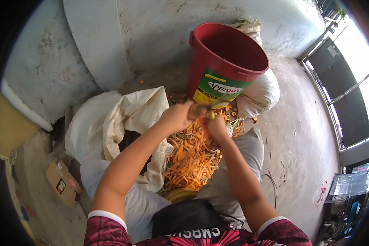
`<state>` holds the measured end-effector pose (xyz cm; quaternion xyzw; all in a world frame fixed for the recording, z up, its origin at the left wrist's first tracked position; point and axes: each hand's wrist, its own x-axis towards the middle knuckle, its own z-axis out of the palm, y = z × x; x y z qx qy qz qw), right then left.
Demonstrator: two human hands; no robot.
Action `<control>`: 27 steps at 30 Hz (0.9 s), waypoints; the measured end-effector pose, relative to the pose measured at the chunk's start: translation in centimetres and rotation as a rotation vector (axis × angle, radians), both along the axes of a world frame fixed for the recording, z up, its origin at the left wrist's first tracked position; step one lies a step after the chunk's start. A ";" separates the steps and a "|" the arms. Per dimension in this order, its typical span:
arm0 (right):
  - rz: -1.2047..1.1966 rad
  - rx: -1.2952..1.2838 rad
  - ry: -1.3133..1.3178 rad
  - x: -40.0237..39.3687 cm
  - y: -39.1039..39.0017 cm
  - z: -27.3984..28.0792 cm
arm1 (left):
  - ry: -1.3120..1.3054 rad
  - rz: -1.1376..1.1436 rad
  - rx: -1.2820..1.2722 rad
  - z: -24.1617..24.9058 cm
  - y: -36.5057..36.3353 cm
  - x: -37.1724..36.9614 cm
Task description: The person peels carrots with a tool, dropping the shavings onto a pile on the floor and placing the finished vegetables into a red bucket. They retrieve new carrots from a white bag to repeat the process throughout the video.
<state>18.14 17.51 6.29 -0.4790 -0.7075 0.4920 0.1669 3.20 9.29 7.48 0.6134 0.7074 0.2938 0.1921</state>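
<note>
My left hand (178,117) is closed around a brown, blurred carrot-like root (198,110). Just to its right, my right hand (218,126) is closed on a tool with a yellow-green handle (212,115). A thin grey metal blade (223,101) shows at the hands, angled up to the right; motion blur hides whether it belongs to a knife or a peeler. Below both hands lies a heap of orange carrot peelings (190,158), mixed with green stems. Between my knees, an open white sack (141,107) stands left of the heap.
A large red bucket (197,78) with a green and yellow label stands beyond the hands. Full white sacks (260,96) lean behind it by the wall. Cardboard (61,182) lies on the floor at left. Dark equipment (348,201) and a gate (336,82) are at right.
</note>
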 end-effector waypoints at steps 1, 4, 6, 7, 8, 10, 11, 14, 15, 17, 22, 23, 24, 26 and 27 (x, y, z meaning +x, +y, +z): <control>-0.025 0.002 0.082 -0.1 1.8 0.4 | 0.110 0.022 0.043 0.6 2.3 0.1; -0.045 0.051 0.077 -0.1 9.3 0.3 | 0.411 0.084 0.167 3.1 8.9 1.0; -0.129 -0.054 0.070 -0.7 13.2 1.4 | 0.538 0.121 0.132 4.6 13.0 1.4; -0.095 -0.010 0.011 -1.0 15.5 1.5 | 0.556 0.132 0.124 4.9 14.9 1.2; -0.061 0.034 -0.048 -1.0 17.3 1.3 | 0.574 0.144 0.114 4.9 16.8 0.9; 0.008 0.043 -0.099 -1.4 19.1 2.3 | 0.587 0.161 0.103 4.9 19.6 0.2; 0.050 0.147 -0.140 -2.0 21.4 0.9 | 0.582 0.166 0.103 4.7 20.8 -0.4; -0.033 0.046 -0.114 -2.7 22.9 2.0 | 0.506 0.175 0.050 5.5 22.5 -1.2; -0.098 -0.056 -0.078 -2.7 22.9 2.6 | 0.511 0.154 0.048 5.7 22.8 -1.6; 0.045 0.074 -0.158 -2.3 24.3 1.3 | 0.556 0.096 0.026 5.5 23.8 -2.8; -0.044 -0.137 -0.097 -1.9 22.2 3.0 | 0.497 0.080 -0.031 5.7 24.6 -3.6; -0.023 -0.104 0.021 -1.8 22.1 2.4 | 0.474 0.076 -0.054 5.8 24.7 -3.7; -0.037 -0.098 0.027 -1.9 22.1 2.4 | 0.490 0.060 -0.044 5.9 24.9 -3.7; -0.060 -0.083 0.037 -2.1 22.0 2.6 | 0.522 0.033 -0.024 5.9 25.2 -3.9; -0.025 -0.040 0.015 -2.2 22.2 2.3 | 0.532 0.021 -0.011 5.7 25.3 -4.1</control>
